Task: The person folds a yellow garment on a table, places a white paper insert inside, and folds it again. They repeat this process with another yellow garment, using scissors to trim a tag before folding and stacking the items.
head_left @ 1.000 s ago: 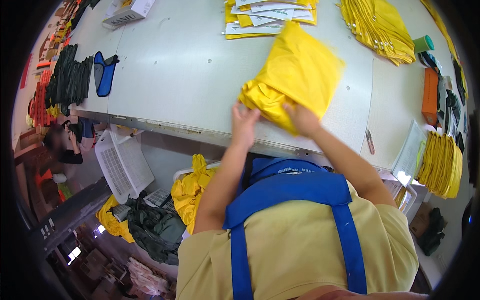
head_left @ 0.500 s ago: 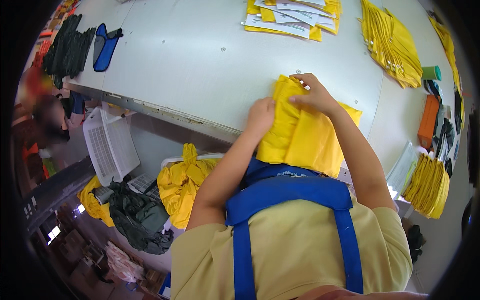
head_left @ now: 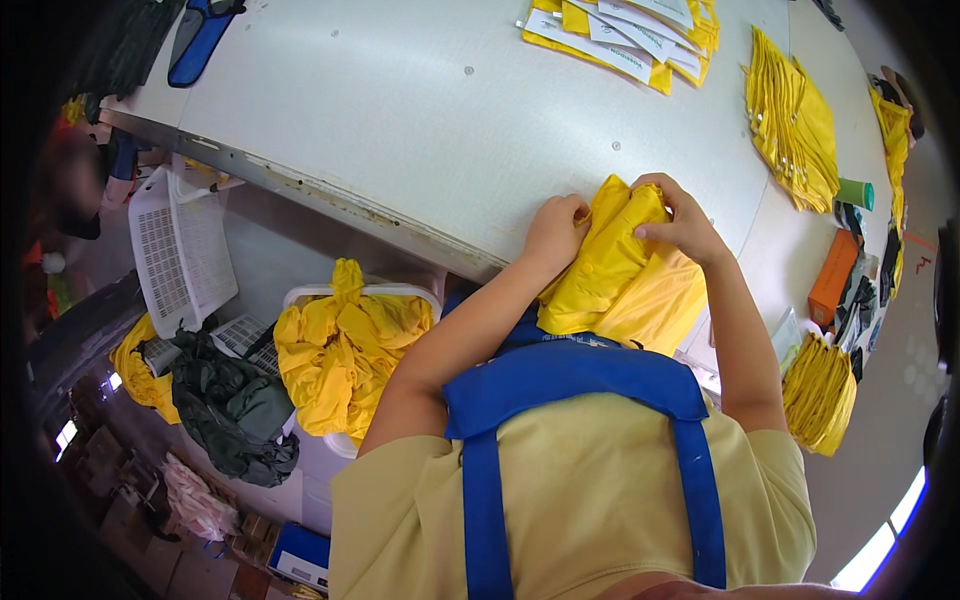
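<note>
A shiny yellow rain garment [head_left: 605, 265] with a round button rests at the near edge of the metal table, close against my blue apron. It is partly folded and bunched along its upper part. At its left side, my left hand [head_left: 557, 235] is closed, its fingertips pinching the edge. My right hand [head_left: 685, 222] grips the top right of the fold, fingers over the far side and thumb on the near face. The garment's lower end is hidden at the apron.
Yellow packs with white cards [head_left: 640, 45] lie at the far side. Yellow folded pieces [head_left: 795, 130] are piled right of them, near a green cylinder [head_left: 856, 194] and orange box [head_left: 833, 278]. Below left stand a tub of yellow garments [head_left: 345, 350], dark green cloth [head_left: 235, 410] and a white basket [head_left: 165, 250].
The view has shifted. The garment's upper part, flatter before, is now gathered and raised, with its button showing. My right hand has changed from a spread hold to a curled grip on the fold.
</note>
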A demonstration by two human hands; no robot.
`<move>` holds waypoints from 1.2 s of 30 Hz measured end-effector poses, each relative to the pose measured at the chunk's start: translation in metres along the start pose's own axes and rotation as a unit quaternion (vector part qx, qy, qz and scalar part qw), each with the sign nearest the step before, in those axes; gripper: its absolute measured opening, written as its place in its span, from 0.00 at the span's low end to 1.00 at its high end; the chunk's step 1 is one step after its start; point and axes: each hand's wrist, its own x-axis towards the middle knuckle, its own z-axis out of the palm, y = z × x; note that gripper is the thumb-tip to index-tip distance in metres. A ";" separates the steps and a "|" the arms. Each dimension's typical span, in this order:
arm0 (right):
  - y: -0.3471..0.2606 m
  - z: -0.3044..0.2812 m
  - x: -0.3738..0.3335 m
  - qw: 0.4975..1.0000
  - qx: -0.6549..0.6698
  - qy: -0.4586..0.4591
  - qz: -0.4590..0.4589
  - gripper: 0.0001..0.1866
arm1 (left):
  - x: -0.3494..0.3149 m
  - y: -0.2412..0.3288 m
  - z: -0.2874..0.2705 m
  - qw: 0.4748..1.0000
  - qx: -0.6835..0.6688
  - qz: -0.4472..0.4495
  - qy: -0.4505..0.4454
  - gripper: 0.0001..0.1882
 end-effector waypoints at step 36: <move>-0.002 -0.006 -0.045 0.985 0.165 -0.050 -0.006 0.26 | -0.035 0.031 0.005 0.984 -0.157 0.066 0.059 0.10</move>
